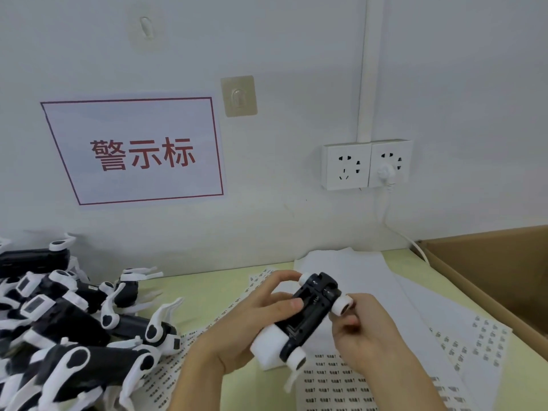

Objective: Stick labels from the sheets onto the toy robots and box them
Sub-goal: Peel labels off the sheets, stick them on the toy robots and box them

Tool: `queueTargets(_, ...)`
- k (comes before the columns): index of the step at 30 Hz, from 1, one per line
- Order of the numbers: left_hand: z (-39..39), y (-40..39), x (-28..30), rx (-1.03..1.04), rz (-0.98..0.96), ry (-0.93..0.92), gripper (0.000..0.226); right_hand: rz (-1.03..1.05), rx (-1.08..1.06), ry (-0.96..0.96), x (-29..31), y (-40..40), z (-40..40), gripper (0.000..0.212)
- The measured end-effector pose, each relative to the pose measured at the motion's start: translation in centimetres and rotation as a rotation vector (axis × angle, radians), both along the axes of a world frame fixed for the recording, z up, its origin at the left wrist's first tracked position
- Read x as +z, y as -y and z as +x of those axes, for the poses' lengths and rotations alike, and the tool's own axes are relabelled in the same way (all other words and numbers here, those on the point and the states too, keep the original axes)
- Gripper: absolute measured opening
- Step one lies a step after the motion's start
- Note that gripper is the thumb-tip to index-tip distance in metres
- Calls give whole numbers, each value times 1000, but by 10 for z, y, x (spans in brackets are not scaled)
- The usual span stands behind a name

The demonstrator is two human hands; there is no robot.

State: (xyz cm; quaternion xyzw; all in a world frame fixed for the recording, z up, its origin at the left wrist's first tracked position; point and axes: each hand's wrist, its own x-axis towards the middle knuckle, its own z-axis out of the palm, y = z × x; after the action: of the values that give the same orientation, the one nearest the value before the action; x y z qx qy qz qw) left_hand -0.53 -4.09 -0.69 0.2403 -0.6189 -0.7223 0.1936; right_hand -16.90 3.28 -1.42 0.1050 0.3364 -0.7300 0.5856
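Robots (59,321) lay heaped at the left of the table, black bodies and white limbs tangled together, none of them boxed yet. Just right of that pile, label sheets (335,381) were spread across the pale green tabletop (207,289), printed in tidy rows, running on under the person's hands.

Over those sheets the left hand (252,318) gripped one toy robot (308,315), fingers curled round its far side and the thumb pressed flat on the black underside. That robot was held clear of the table, belly up, tilted with its white wheel-like joints at the corners and a white block under its near end. The right hand (360,324) met it at the right-hand joint, fingers pinched close; it may have been pressing a small label, though blur hid whether one sat between the fingertips.

I judged the labelling step to be in hand. The next move would call for smoothing the label flat on the underside, then carrying the robot across to the cardboard box (486,280) standing open at the far right, against the wall
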Motion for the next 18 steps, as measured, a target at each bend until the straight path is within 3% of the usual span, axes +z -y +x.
queueTargets(3,-1,0,0,-85,204,-36,43,-58,-7,23,4,-3,2,27)
queueTargets(6,4,4,-3,-114,336,-103,52,-126,97,-153,11,-7,2,20)
queueTargets(8,7,8,-7,-74,351,-146,52,-139,160,-333,14,-11,-4,10)
queueTargets(10,10,11,-12,19,314,-194,49,-141,194,-469,16,-15,-13,17)
queueTargets(14,11,7,-14,179,189,-253,21,-140,239,-586,19,-21,-22,18)
queueTargets(18,7,2,-5,162,254,-215,22,-191,233,-789,16,-18,-20,18)
